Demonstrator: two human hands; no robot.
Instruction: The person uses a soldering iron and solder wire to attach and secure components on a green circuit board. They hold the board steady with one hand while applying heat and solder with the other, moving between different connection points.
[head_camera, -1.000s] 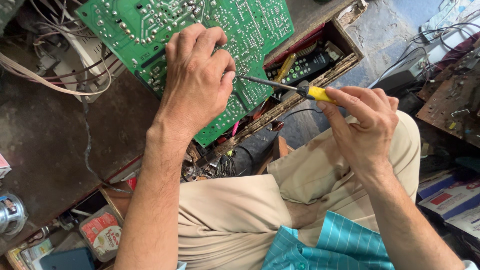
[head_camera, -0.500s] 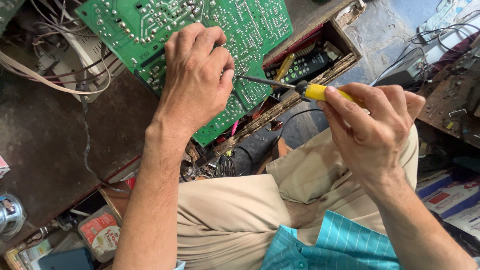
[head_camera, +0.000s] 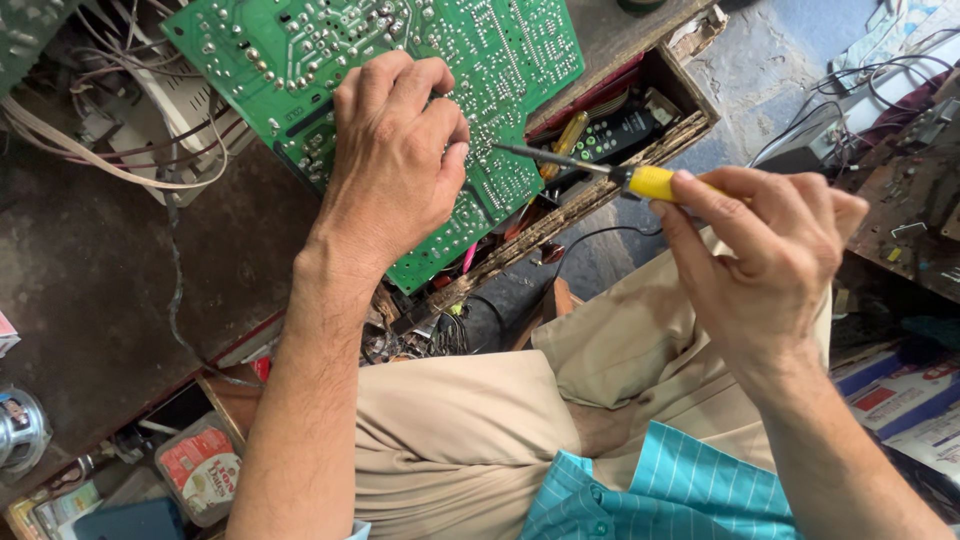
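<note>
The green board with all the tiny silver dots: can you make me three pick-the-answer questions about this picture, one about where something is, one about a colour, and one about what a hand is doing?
1. Where does the left hand rest?
A. on the green circuit board
B. on the knee
C. on the floor

2. What colour is the handle of the soldering iron?
A. red
B. yellow
C. blue

3. What is the right hand doing?
A. lying open and empty
B. gripping the soldering iron
C. holding a cup

Answers:
1 A, the palm and fingers lie flat on the board.
2 B, a yellow handle shows just past the fingers.
3 B, the fingers are wrapped around the handle, the metal tip aimed at the board.
</note>
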